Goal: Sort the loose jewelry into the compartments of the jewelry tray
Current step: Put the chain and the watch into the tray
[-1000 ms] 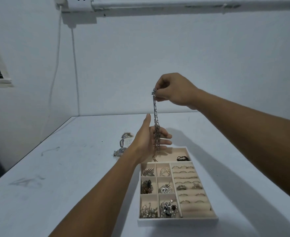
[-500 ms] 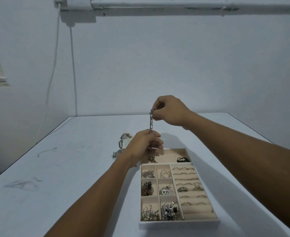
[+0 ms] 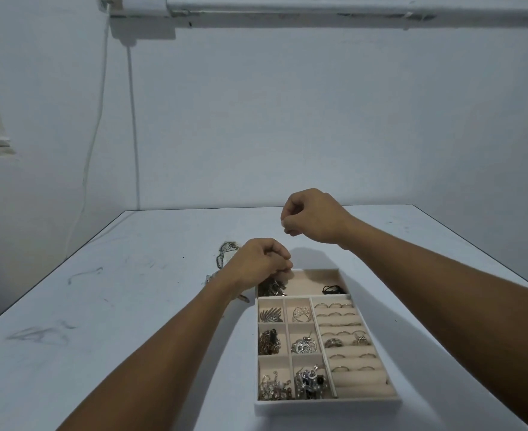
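Observation:
The beige jewelry tray (image 3: 328,405) lies on the white table in front of me. My left hand (image 3: 256,263) hovers over the far-left corner of its long back compartment, fingers curled round the top of a bunched silver chain (image 3: 272,288). The chain's lower part rests in that compartment. My right hand (image 3: 314,216) floats higher and farther back, fingers curled and thumb against fingertips, with no chain visible in it. Loose silver jewelry (image 3: 225,251) lies on the table just beyond my left hand, partly hidden by it.
A black piece (image 3: 331,289) sits at the right end of the back compartment. Small square cells hold brooches and earrings (image 3: 303,346). Rings (image 3: 343,337) fill the roll slots on the right. The wall stands behind the table, with cables (image 3: 133,119) hanging at the left.
The chain hung stretched between both hands. My right hand came down and let go of its end, and my left hand gathered the chain and lowered it into the back compartment.

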